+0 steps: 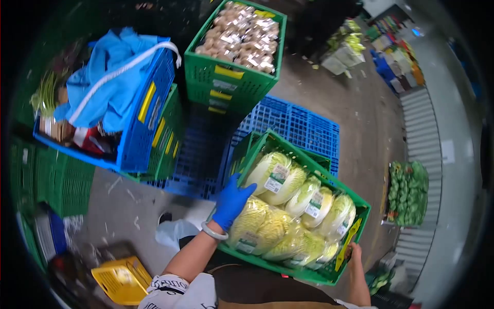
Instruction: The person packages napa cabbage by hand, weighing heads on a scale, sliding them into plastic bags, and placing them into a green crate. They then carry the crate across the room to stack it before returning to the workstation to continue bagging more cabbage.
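Left hand point(234, 202), in a blue glove, is at the left side of the green crate point(303, 275), in the lower middle of the frame. Its thumb and fingers stand apart and close over the rim, beside the packed cabbages point(280, 175). Right hand point(355, 255), which is bare, is at the opposite end, near the yellow strip point(348, 244). Its fingers are bent at the rim, but how tightly they press cannot be told.

The crate lies between the two hands, slanting down toward the right. Inside it the cabbages lie in two rows, in clear wrapping, and several bear labels. Beyond the crate the blue pallet point(303, 121) is seen; whether the crate touches anything under it cannot be told.

At the top centre, a tall green stack point(231, 80) bears wrapped, pale brown produce point(239, 38). At the upper left, a blue crate point(135, 149) holds a light blue cloth point(110, 77) and some green stalks point(46, 95). A yellow basket point(123, 280) is at the lower left, and leafy greens point(409, 193) are at the right, beside the corrugated wall point(419, 134).
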A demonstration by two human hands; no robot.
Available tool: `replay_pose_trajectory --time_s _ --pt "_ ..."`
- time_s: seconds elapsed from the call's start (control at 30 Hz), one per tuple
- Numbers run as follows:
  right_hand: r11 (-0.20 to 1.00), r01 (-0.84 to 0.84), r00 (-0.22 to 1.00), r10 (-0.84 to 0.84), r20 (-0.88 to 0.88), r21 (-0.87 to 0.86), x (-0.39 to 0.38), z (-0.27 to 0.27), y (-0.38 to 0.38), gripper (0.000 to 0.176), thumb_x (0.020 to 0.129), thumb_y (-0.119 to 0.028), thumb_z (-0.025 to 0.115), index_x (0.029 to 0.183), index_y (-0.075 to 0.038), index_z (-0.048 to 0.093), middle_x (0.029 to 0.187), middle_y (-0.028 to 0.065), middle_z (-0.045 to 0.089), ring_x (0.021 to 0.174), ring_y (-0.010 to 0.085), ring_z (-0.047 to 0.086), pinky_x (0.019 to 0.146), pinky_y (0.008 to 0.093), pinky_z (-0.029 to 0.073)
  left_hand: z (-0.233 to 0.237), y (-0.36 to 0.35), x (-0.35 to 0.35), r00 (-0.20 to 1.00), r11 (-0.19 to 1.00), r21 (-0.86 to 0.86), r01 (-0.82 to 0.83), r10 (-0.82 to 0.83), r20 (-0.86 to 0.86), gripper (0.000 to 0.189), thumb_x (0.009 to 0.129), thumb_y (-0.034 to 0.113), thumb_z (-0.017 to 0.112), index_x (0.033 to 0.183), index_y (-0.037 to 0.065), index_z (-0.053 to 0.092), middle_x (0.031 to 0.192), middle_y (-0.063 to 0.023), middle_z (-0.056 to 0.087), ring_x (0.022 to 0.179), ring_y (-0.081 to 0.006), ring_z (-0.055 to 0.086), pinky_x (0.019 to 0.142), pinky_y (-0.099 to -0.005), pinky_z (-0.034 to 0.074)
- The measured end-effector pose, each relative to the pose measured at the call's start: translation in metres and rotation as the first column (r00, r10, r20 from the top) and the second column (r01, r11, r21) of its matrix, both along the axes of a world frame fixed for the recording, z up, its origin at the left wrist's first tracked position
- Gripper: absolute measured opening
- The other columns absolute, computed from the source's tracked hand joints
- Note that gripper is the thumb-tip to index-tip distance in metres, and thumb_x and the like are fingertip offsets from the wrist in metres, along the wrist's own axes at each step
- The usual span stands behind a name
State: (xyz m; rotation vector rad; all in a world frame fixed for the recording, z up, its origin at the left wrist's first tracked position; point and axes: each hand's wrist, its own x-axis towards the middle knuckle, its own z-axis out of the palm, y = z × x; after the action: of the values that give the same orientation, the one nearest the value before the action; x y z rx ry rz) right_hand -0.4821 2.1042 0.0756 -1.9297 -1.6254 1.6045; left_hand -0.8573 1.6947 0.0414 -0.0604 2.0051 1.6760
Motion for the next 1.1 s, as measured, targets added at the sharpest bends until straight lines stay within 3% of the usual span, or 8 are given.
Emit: replay_pose_trajectory --time_s 0.27,0.3,0.4,0.5,0.8,0.9,1.0,1.1 --pt "0.972 -0.236 0.969 0.237 0.068 -0.014 -0.114 -0.109 0.199 0.015 0.08 -0.013 0.052 0.071 -0.01 0.041 0.051 0.0003 0.033 0.041 0.0144 0.035 0.038 0.0307 0.03 -0.084 0.108 0.02 0.973 0.964 -0.203 -0.172 0.135 -0.187 0.075 0.078 0.037 0.072 0.134 0.0 0.037 0.113 -0.0246 0.058 0.099 -0.0358 0.06 0.083 -0.0427 0.048" --pt "0.974 -0.227 0.971 0.227 0.069 -0.009 -0.129 -0.121 0.206 0.016 0.08 -0.012 0.053 0.071 -0.009 0.04 0.051 0.0004 0.033 0.041 0.0148 0.034 0.038 0.0302 0.03 -0.092 0.117 0.014 0.976 0.962 -0.201 -0.184 0.154 -0.154 0.073 0.079 0.037 0.071 0.133 0.0 0.038 0.117 -0.0282 0.054 0.104 -0.0422 0.056 0.086 -0.0465 0.046" --pt "0.94 -0.34 0.938 0.337 0.079 0.032 -0.156 -0.167 0.222 0.01 0.079 -0.008 0.053 0.079 -0.008 0.043 0.054 0.002 0.039 0.041 0.0143 0.038 0.038 0.0296 0.033 -0.114 0.134 -0.007 0.981 0.951 -0.254 -0.177 0.15 -0.124 0.073 0.078 0.037 0.071 0.132 0.001 0.038 0.117 -0.0279 0.054 0.103 -0.0417 0.057 0.086 -0.0453 0.047" --pt "0.954 -0.267 0.947 0.233 0.221 0.136 -0.169 -0.193 0.236 0.009 0.076 -0.007 0.055 0.077 -0.004 0.047 0.053 0.0031 0.041 0.037 0.0148 0.037 0.034 0.0312 0.032 -0.115 0.15 -0.019 0.964 0.887 -0.403 -0.225 0.142 -0.225 0.064 0.082 0.036 0.066 0.129 0.002 0.041 0.11 -0.0258 0.058 0.094 -0.0395 0.06 0.077 -0.0462 0.049" --pt "0.899 -0.412 0.896 0.369 0.246 0.149 -0.18 -0.175 0.211 0.016 0.078 -0.004 0.055 0.091 -0.004 0.045 0.057 0.0047 0.044 0.043 0.0152 0.041 0.043 0.0291 0.037 -0.124 0.147 -0.007 0.927 0.85 -0.466 -0.247 0.067 -0.369 0.064 0.083 0.034 0.062 0.132 0.001 0.039 0.095 -0.0209 0.058 0.077 -0.0345 0.061 0.062 -0.0436 0.051" --pt "0.931 -0.341 0.923 0.306 0.232 0.13 -0.176 -0.171 0.217 0.019 0.078 -0.006 0.058 0.094 -0.003 0.049 0.074 0.0101 0.053 0.051 0.0206 0.049 0.046 0.031 0.043 -0.116 0.146 -0.001 0.941 0.847 -0.487 -0.213 0.044 -0.335 0.069 0.081 0.034 0.064 0.133 -0.002 0.036 0.097 -0.0212 0.057 0.078 -0.0337 0.062 0.064 -0.0426 0.051" --pt "0.835 -0.532 0.778 0.418 0.47 0.139 -0.183 -0.151 0.203 0.054 0.075 -0.009 0.063 0.123 0.002 0.043 0.109 0.018 0.055 0.096 0.0283 0.056 0.083 0.0405 0.045 -0.114 0.152 -0.014 0.954 0.867 -0.455 -0.2 0.068 -0.291 0.071 0.078 0.035 0.066 0.133 -0.002 0.038 0.099 -0.0214 0.057 0.079 -0.0328 0.062 0.065 -0.0419 0.052" --pt "0.537 -0.794 0.554 0.448 0.701 0.284 -0.188 -0.146 0.157 0.066 0.074 -0.004 0.063 0.134 0.0 0.037 0.131 0.0193 0.043 0.12 0.0339 0.042 0.101 0.0411 0.035 -0.115 0.138 -0.011 0.947 0.921 -0.327 -0.209 0.107 -0.303 0.071 0.077 0.036 0.067 0.132 0.0 0.04 0.104 -0.0218 0.055 0.088 -0.0341 0.06 0.072 -0.0444 0.05"
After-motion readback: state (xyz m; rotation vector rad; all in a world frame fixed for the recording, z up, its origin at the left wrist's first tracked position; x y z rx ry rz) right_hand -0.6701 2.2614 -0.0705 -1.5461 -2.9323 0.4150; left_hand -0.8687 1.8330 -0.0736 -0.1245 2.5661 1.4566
